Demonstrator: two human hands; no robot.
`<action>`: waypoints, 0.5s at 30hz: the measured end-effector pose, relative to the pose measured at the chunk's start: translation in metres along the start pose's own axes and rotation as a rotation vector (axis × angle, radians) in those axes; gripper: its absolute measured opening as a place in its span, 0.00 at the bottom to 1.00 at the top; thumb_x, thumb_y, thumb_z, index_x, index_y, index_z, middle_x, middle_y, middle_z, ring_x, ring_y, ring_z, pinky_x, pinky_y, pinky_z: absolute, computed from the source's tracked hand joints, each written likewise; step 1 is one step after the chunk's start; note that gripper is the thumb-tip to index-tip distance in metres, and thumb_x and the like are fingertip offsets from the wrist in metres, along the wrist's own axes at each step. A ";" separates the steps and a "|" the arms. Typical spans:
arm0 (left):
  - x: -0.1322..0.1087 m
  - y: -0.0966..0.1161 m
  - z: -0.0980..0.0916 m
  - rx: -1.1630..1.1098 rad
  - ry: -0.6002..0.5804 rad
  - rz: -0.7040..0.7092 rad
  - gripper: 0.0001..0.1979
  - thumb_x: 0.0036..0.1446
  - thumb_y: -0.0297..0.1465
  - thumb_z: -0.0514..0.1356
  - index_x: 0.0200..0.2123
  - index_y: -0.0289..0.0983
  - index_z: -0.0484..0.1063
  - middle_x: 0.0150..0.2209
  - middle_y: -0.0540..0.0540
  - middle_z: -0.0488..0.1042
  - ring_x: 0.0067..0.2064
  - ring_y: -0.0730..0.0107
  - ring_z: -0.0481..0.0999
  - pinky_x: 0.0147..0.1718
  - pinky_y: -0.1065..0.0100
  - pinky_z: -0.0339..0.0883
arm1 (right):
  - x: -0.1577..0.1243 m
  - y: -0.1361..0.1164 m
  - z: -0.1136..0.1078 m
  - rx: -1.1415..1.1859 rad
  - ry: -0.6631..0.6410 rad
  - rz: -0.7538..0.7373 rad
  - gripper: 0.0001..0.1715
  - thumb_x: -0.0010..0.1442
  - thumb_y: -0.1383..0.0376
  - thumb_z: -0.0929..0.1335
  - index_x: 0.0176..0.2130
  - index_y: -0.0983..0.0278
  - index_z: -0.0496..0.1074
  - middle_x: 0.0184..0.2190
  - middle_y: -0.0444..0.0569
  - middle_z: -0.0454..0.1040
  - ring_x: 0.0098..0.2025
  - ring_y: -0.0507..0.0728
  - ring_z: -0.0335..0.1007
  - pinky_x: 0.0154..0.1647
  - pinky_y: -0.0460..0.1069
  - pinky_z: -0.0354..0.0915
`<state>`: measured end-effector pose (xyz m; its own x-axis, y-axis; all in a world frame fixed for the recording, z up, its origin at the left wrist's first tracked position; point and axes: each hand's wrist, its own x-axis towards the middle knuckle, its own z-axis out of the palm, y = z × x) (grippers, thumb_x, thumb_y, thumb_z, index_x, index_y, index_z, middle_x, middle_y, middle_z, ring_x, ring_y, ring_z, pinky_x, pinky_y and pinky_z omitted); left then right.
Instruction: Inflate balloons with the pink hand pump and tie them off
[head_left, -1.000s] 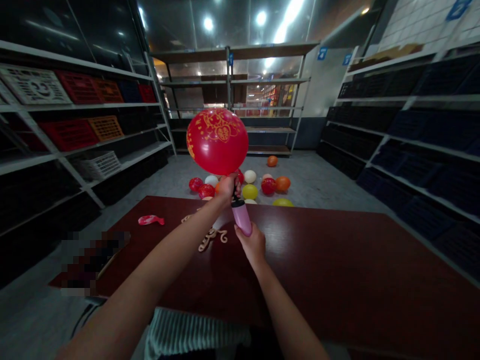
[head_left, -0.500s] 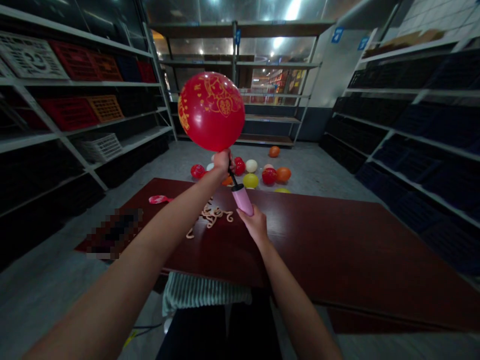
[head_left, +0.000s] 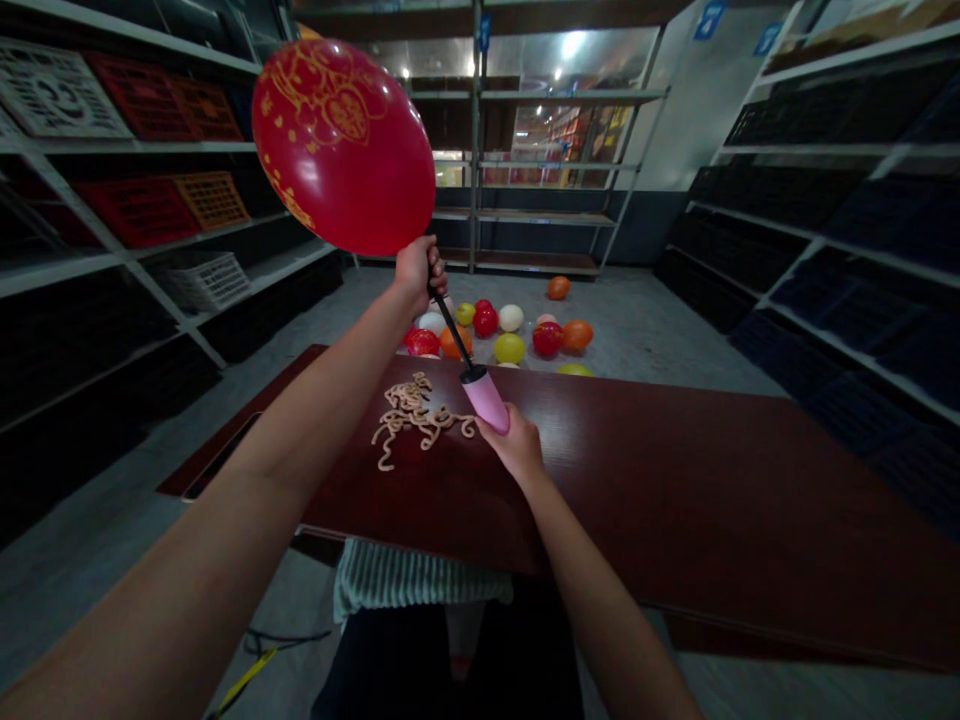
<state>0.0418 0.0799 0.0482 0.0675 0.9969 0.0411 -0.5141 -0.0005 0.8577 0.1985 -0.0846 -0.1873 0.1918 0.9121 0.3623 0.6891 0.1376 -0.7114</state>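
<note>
A big red balloon (head_left: 345,150) with yellow printed figures is inflated above the table's far left side. My left hand (head_left: 420,270) is closed round its neck and the upper end of a pump. The black rod (head_left: 453,328) of the balloon pump runs down from that hand into its pink barrel (head_left: 487,402). My right hand (head_left: 516,448) is wrapped round the lower part of this barrel. Left of the barrel, a tangle of beige curly strands (head_left: 411,405) lies on the dark red table (head_left: 637,480). The balloon's mouth is hidden by my left fingers.
Several balloons, among them a yellow one (head_left: 509,348) and an orange one (head_left: 577,335), lie on the floor beyond the table. A dark flat object (head_left: 221,458) rests near the table's left edge. Shelves with crates (head_left: 210,280) line the sides.
My left hand and the red balloon have moved up and left, and more of the pump's black rod shows. My right hand stays round the barrel. The view has shifted slightly.
</note>
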 end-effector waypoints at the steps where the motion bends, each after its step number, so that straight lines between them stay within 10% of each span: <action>1: -0.001 -0.007 0.004 -0.009 -0.005 0.002 0.20 0.66 0.34 0.53 0.22 0.40 0.51 0.14 0.55 0.51 0.12 0.78 0.48 0.13 0.73 0.42 | 0.000 0.000 0.000 -0.009 0.001 0.002 0.25 0.57 0.45 0.71 0.44 0.61 0.74 0.36 0.51 0.82 0.38 0.62 0.80 0.37 0.49 0.68; 15: -0.044 -0.125 0.030 0.114 -0.027 -0.116 0.22 0.69 0.30 0.50 0.20 0.40 0.52 0.11 0.54 0.53 0.12 0.78 0.49 0.16 0.71 0.39 | 0.010 0.006 -0.001 0.094 0.015 0.174 0.27 0.59 0.42 0.68 0.40 0.62 0.75 0.28 0.50 0.80 0.31 0.60 0.79 0.30 0.48 0.66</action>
<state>0.1286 0.0339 -0.0452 0.1445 0.9883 -0.0488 -0.4010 0.1036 0.9102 0.2047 -0.0748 -0.1871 0.3134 0.9194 0.2378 0.5765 0.0147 -0.8170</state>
